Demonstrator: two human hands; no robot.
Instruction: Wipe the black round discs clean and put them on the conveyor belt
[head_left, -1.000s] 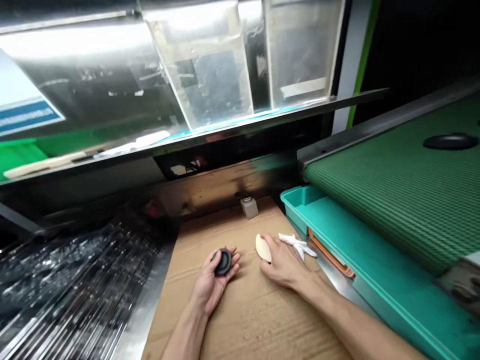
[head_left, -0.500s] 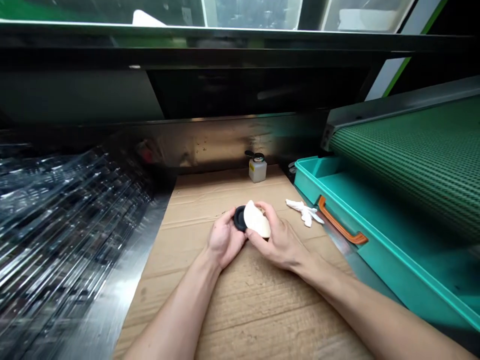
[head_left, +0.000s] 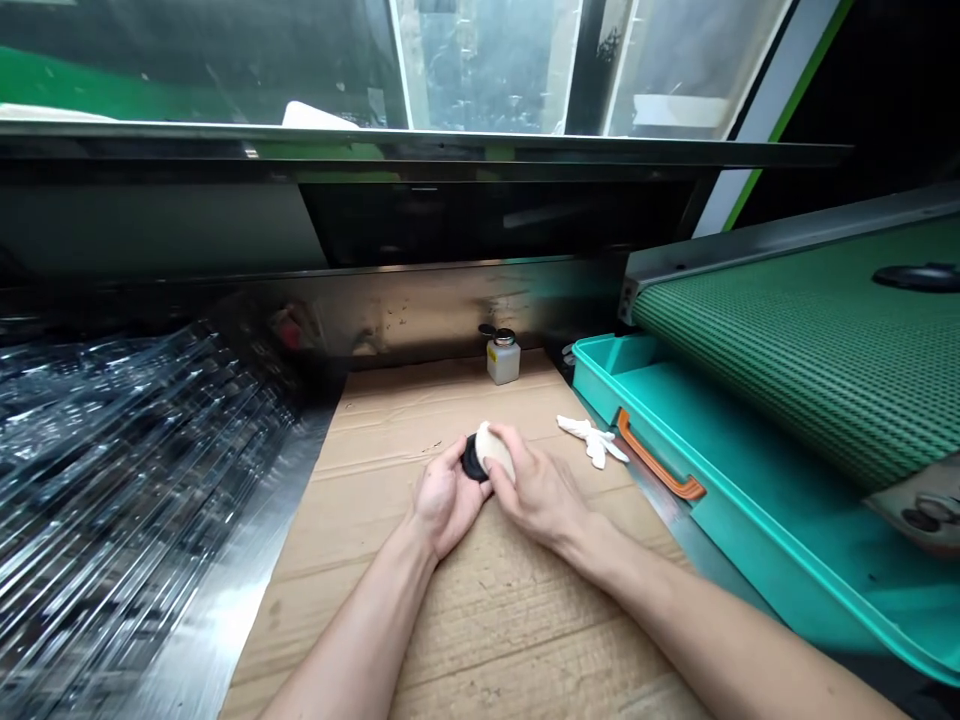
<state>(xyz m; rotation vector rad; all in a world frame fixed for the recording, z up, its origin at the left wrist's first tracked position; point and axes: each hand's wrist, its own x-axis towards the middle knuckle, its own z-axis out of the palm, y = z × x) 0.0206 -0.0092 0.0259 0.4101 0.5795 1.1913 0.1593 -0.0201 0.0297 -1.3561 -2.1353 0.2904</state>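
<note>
My left hand (head_left: 446, 495) is curled around a round black part (head_left: 472, 459) with a raised rim, held over the cardboard sheet (head_left: 375, 440). In my right hand (head_left: 536, 490) is a cream-white round pad (head_left: 493, 453), pinched between thumb and fingers. The pad lies against the black part and covers its right side. A white crumpled glove or cloth (head_left: 592, 440) rests on the cardboard to the right of my right hand. Farther back stands a small square bottle (head_left: 503, 361) with a metal top and its black lid flipped up.
A teal tray (head_left: 750, 535) with an orange handle (head_left: 660, 465) stands at the right, partly under a green conveyor belt (head_left: 810, 330). On the belt lies a black round part (head_left: 916, 278). Stacked clear plastic trays (head_left: 112, 480) fill the left side. A metal ledge (head_left: 420, 310) runs behind.
The view has tilted up, bringing a black part on the belt into sight. My right hand has turned the white pad and brought it closer against the black part.
</note>
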